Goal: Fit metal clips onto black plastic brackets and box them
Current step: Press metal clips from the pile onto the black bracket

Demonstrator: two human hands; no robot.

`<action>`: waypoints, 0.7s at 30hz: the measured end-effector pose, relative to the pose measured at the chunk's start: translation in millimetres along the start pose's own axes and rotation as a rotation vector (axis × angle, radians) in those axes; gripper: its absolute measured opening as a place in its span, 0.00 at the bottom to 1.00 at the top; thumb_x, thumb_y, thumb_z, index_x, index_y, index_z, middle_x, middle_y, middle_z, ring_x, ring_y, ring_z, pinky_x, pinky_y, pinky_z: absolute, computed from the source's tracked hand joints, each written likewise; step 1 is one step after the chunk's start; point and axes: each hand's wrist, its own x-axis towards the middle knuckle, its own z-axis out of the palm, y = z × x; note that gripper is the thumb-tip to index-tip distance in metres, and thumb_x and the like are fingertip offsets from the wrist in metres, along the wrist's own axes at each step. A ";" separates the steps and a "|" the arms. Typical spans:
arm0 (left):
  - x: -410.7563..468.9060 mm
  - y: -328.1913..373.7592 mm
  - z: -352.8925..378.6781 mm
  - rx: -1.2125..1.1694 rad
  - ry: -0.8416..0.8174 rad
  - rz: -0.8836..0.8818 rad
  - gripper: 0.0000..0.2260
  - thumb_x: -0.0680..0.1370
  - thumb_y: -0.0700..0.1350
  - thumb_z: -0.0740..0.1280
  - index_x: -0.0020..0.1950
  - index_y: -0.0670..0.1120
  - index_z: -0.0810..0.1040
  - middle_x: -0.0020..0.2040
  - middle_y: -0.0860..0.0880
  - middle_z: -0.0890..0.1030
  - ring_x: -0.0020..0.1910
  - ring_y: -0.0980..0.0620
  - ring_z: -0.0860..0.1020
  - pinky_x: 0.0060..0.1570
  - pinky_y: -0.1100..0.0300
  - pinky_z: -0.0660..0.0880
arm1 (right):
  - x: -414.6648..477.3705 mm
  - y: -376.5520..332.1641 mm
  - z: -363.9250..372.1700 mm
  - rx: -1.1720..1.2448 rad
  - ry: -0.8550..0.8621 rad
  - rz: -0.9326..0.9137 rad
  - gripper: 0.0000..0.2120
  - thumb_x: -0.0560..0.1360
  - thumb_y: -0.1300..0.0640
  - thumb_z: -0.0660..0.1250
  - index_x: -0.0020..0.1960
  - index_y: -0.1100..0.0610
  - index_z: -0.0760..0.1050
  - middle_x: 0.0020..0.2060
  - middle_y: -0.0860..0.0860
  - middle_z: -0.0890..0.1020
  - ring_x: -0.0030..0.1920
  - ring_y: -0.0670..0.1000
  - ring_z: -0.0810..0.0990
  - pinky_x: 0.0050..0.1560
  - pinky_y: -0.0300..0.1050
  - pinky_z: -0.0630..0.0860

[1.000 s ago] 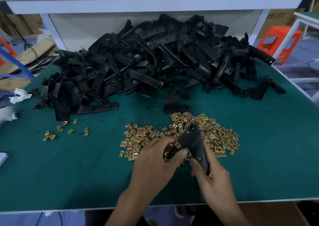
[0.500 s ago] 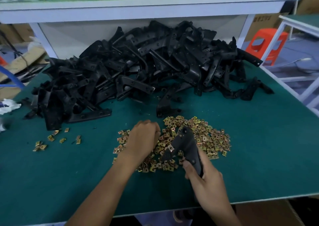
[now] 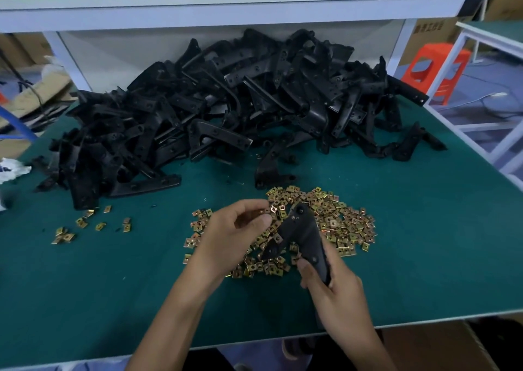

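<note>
Right hand [image 3: 336, 294] with fingers curled round the lower end of a black angled plastic bracket [image 3: 302, 234], holding it tilted so that its upper tip points to 11 o'clock above the table. Left hand [image 3: 235, 234], just beside the bracket at 9 o'clock, with thumb and forefinger pressed together on what appears to be a small square brass-coloured metal clip [image 3: 266, 211]; the pinch is partly hidden by the curled fingers. Half a second earlier this hand lay knuckles-up in the loose pile of brass-coloured clips [image 3: 345, 229]; it has since lifted clear and turned towards the bracket tip, which suggests that a fresh clip is picked and the fitting step is about to begin. A glint of brass midway along the bracket may be a clip already seated; this cannot be confirmed. The pile lies under and around the bracket on the green-topped table [image 3: 424, 271]. At 12 o'clock, a large heap of unfitted black brackets [image 3: 254, 110]; at 9 o'clock, well apart, a small scatter of clips [image 3: 85, 226]. At 5 o'clock, below the table edge, a brown cardboard carton [image 3: 441, 345], possibly the box for finished parts.
</note>
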 end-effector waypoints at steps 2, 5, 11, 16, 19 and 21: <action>-1.5 1.7 4.1 -0.041 -0.009 0.000 0.07 0.81 0.46 0.69 0.54 0.55 0.86 0.43 0.54 0.85 0.43 0.58 0.81 0.47 0.66 0.78 | -0.1 0.3 0.2 0.002 0.001 0.002 0.23 0.78 0.39 0.63 0.70 0.23 0.62 0.43 0.39 0.85 0.42 0.41 0.83 0.41 0.35 0.76; -1.2 3.1 10.5 -0.143 -0.015 -0.013 0.09 0.83 0.45 0.65 0.51 0.51 0.86 0.45 0.49 0.85 0.43 0.55 0.82 0.45 0.63 0.79 | -0.2 -0.1 0.2 0.011 0.003 0.001 0.24 0.76 0.35 0.61 0.71 0.25 0.62 0.44 0.39 0.85 0.43 0.41 0.84 0.40 0.34 0.76; 2.6 0.5 14.1 -0.177 0.041 -0.060 0.04 0.80 0.43 0.71 0.54 0.48 0.82 0.44 0.47 0.86 0.43 0.52 0.84 0.45 0.61 0.80 | -0.9 -0.8 -0.3 -0.004 0.000 0.005 0.24 0.80 0.44 0.64 0.71 0.26 0.62 0.45 0.38 0.84 0.44 0.41 0.83 0.41 0.34 0.75; 3.7 2.6 14.4 -0.041 -0.009 -0.003 0.12 0.81 0.42 0.67 0.54 0.58 0.85 0.49 0.56 0.85 0.51 0.58 0.82 0.54 0.63 0.78 | -1.1 -1.7 -1.8 -0.011 -0.016 0.015 0.24 0.80 0.45 0.65 0.71 0.26 0.63 0.45 0.37 0.84 0.45 0.41 0.83 0.43 0.33 0.75; 4.9 5.5 16.6 -0.044 -0.040 -0.003 0.13 0.82 0.42 0.65 0.55 0.60 0.85 0.47 0.57 0.85 0.49 0.61 0.80 0.52 0.67 0.76 | -1.8 -3.7 -1.8 0.002 -0.016 0.008 0.24 0.80 0.45 0.65 0.69 0.23 0.63 0.46 0.37 0.84 0.44 0.41 0.83 0.44 0.34 0.76; 6.2 5.2 18.2 -0.065 -0.030 -0.007 0.11 0.81 0.42 0.68 0.56 0.58 0.84 0.47 0.53 0.85 0.48 0.58 0.81 0.52 0.64 0.77 | -1.9 -4.1 -1.7 0.009 -0.012 0.008 0.24 0.80 0.44 0.65 0.69 0.23 0.63 0.46 0.37 0.84 0.45 0.41 0.83 0.44 0.34 0.76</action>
